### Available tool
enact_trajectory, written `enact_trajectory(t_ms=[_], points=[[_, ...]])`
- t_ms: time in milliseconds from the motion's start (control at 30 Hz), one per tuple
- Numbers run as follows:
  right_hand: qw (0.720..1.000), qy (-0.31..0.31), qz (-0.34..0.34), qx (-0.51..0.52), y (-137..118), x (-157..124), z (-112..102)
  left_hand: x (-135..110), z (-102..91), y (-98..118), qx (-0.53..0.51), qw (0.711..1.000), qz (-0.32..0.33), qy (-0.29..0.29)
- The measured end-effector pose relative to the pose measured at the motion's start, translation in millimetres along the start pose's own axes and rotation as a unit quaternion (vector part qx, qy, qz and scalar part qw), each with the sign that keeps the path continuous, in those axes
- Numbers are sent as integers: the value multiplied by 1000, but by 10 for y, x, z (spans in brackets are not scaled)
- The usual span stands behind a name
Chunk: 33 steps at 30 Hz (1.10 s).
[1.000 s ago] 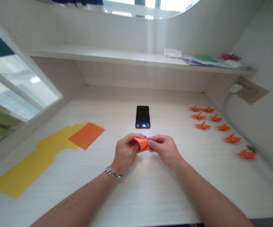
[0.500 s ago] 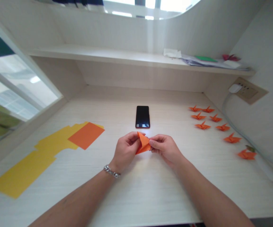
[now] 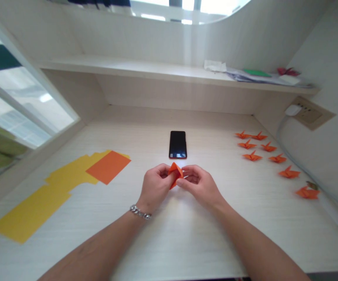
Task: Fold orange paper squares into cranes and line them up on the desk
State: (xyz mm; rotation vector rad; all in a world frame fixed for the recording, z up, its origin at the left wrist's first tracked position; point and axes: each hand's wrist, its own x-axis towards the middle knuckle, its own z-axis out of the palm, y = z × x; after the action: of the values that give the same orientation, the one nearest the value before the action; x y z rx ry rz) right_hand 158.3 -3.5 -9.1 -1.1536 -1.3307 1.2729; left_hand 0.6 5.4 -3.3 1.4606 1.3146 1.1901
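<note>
A folded piece of orange origami paper [image 3: 174, 170] is held up between both hands, just in front of the phone. My left hand [image 3: 156, 183] grips its left side, the thumb pressed into the fold. With thumb and curled fingers, my right hand [image 3: 199, 182] pinches the right edge. The paper's layers stand apart, leaving a pocket that faces me. Part of the paper is hidden behind the fingers.
A black phone [image 3: 177, 145] lies beyond my hands. To the left, an orange sheet [image 3: 108, 168] rests on several yellow sheets [image 3: 31, 212]. Several orange paper cranes [image 3: 252, 156] line the right side, near a cable [image 3: 296, 162] and wall socket [image 3: 311, 113]. A shelf [image 3: 157, 70] spans the back.
The orange paper has turned and its pocket has opened wider. My right hand has shifted slightly left, its thumb now lower on the paper's edge. The left hand keeps its grip.
</note>
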Motion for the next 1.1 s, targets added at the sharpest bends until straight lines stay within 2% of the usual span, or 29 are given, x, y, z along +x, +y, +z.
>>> enact_trajectory(t_ms=[233, 400, 533, 633, 733, 867, 967, 1100], points=[[998, 24, -26, -57, 69, -8, 9, 13, 28, -78, -32, 997, 9, -73], [992, 55, -21, -107, 59, -1, -15, 34, 33, -99, -27, 998, 9, -54], [972, 87, -61, -210, -5, -9, -22, 35, 33, -118, -27, 998, 1, -57], [961, 93, -90, -243, -32, -20, -21, 37, 37, -125, -31, 998, -7, -61], [976, 64, -76, -195, -29, -10, -39, 51, 40, -119, -40, 997, -21, -56], [999, 4, 31, -3, -6, 43, -82, 76, 42, -95, -58, 996, -47, -50], [987, -7, 102, 120, 9, 76, -92, 80, 43, -74, -74, 994, -59, -54], [978, -11, 121, 167, 35, 82, -80, 69, 39, -53, -77, 993, -66, -57]])
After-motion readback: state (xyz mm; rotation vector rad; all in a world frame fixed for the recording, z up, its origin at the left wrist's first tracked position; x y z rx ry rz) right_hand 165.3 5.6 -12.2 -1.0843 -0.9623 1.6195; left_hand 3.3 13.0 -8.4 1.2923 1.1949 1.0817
